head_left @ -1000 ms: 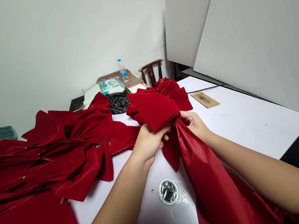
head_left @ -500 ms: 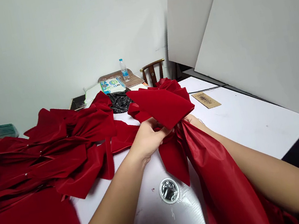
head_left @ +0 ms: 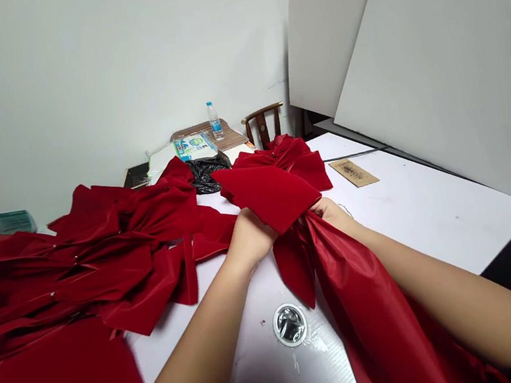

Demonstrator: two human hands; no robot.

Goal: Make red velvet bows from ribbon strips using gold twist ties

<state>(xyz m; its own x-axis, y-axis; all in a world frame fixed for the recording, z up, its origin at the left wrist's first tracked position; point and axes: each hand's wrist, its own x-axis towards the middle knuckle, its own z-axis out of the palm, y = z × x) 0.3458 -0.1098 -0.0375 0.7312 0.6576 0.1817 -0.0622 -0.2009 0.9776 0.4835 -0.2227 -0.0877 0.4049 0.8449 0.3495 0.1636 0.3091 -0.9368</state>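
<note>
Red velvet bow (head_left: 269, 197) with long glossy red tails (head_left: 369, 303), held in both hands over the white counter (head_left: 430, 221). Looks light, soft, floppy: take it at the gathered centre (head_left: 302, 218), not the loops. Left hand (head_left: 253, 241) sits palm-in under the near loop, right hand (head_left: 328, 211) at the centre; grip closed on the fabric both sides, fingers mostly buried. Forearms (head_left: 195, 358) angle in from the bottom corners. Round steel grommet (head_left: 289, 325) just below. Left: heap of matching red velvet bows (head_left: 101, 263). Beyond: black plastic bag (head_left: 208, 176), clear water bottle (head_left: 215, 121), wooden chair (head_left: 262, 123), grey boards (head_left: 433, 57).
</note>
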